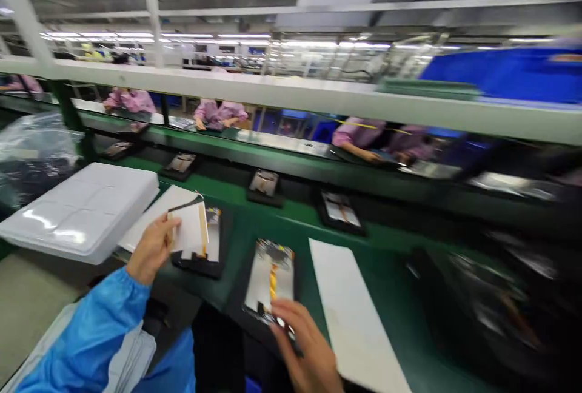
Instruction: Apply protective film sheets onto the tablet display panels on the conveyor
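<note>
Tablet (282, 287) lies by the front edge of the counter (373, 268); the right hand (304, 341), grip closed on a slim dark tool (293, 339), is at its near end. Leftward, the left hand (154, 244) has its grip pinching a white panel (190, 228) over another tablet (213, 248). More tablets (264, 184) line the far edge.

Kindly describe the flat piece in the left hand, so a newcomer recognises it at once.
Find the big white tray at the left. Just right of it, the left hand holds a flat white piece. Unlike the long sheet lying at right on the green bench, it is held up and has a tan strip near its right edge.
</note>
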A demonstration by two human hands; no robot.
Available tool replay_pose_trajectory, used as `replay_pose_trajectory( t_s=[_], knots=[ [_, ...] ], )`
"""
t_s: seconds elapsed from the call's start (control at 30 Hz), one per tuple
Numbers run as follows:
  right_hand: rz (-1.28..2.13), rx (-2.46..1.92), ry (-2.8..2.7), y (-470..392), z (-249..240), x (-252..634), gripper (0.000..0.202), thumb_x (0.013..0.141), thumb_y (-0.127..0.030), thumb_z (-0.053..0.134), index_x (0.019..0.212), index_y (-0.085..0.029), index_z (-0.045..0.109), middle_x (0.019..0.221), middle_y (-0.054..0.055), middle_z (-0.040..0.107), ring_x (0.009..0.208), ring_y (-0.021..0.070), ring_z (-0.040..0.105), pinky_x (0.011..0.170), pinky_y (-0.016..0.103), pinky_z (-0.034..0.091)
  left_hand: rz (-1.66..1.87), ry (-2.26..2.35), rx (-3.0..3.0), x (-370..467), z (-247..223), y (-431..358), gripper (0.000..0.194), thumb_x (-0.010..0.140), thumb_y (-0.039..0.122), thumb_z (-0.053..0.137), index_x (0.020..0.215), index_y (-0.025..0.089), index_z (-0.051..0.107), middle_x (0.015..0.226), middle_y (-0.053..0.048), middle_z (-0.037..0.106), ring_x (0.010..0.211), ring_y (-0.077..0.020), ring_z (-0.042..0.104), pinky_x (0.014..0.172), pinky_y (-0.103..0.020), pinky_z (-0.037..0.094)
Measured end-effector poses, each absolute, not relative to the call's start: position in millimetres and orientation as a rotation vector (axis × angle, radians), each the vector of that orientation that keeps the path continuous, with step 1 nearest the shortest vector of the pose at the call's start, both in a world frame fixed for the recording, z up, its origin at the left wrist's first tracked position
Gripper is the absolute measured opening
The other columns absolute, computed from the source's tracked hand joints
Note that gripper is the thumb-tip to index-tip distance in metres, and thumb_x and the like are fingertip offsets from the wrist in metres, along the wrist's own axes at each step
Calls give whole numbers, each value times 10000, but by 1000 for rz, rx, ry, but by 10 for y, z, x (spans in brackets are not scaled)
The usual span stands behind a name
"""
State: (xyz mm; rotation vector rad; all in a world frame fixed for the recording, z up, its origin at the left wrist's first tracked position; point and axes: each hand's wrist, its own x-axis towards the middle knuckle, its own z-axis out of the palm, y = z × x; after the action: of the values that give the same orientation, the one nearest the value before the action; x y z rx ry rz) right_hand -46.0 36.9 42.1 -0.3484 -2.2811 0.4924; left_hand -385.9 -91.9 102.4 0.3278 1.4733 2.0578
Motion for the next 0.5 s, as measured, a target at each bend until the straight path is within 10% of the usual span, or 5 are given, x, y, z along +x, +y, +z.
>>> replay_pose_trajectory(
  t_s=[0.5],
  knots=[
    [-126, -451, -2464, 281, 507, 767, 280, 977, -52, 440, 1185, -105, 620, 1056, 164, 680, 962, 246, 637, 829, 369, 569, 1438, 1100, 321, -1335, 685, -134, 371, 865, 172, 653, 1230, 120, 609, 1083, -140, 759, 993, -278, 738, 881, -410, 610]
  ],
)
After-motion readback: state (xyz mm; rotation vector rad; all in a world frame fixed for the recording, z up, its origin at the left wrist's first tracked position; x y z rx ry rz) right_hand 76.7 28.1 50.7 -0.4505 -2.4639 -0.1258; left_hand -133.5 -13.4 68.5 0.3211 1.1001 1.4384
